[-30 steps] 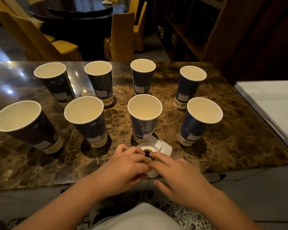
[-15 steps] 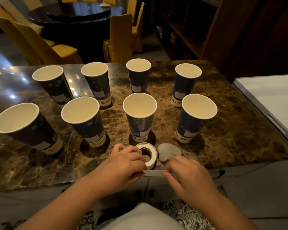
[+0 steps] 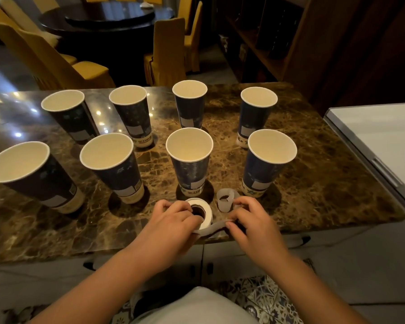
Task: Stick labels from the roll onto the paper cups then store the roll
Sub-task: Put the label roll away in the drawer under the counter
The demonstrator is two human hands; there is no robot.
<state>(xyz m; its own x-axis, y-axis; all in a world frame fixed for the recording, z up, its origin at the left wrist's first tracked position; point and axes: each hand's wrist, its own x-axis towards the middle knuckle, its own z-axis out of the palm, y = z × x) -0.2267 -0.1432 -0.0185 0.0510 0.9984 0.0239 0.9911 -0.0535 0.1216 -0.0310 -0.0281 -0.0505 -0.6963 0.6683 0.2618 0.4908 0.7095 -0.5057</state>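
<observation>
Several dark blue paper cups stand upright in two rows on the marble table (image 3: 313, 183), each with a pale label low on its side; the nearest middle cup (image 3: 189, 160) is just behind my hands. A white label roll (image 3: 199, 209) lies at the table's front edge. My left hand (image 3: 173, 220) grips the roll from the left. My right hand (image 3: 250, 220) pinches the loose strip (image 3: 214, 226) pulled out to the right of the roll. A curled piece of white backing (image 3: 225, 202) sits beside the roll.
A white flat surface (image 3: 384, 141) adjoins the table on the right. Yellow chairs (image 3: 63, 64) and a dark round table (image 3: 108, 17) stand beyond the far edge. Wooden shelving (image 3: 267, 43) fills the back right. Patterned floor tiles show below.
The roll has been uncovered and tilted up under my left hand. My right hand has drawn the strip out to the right, and the curled backing now lies beside the roll.
</observation>
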